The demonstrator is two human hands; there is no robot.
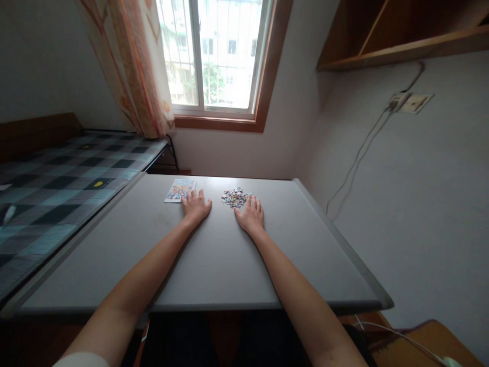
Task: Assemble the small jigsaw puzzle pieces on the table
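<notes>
Both my hands lie flat, palms down, on a grey table [214, 265]. My left hand [196, 206] rests with fingers spread, its fingertips at the near edge of a colourful picture card [180, 189]. My right hand [251, 215] is also flat and open, its fingertips touching the near right side of a small heap of loose puzzle pieces [234, 197]. Neither hand holds anything. The heap sits between the two hands, slightly beyond them.
A bed with a checked cover [57, 188] runs along the table's left side. Behind the table is a window [214, 56] with a patterned curtain [133, 66]. A wall with a socket and cable [408, 102] is on the right, under a wooden shelf [401, 35].
</notes>
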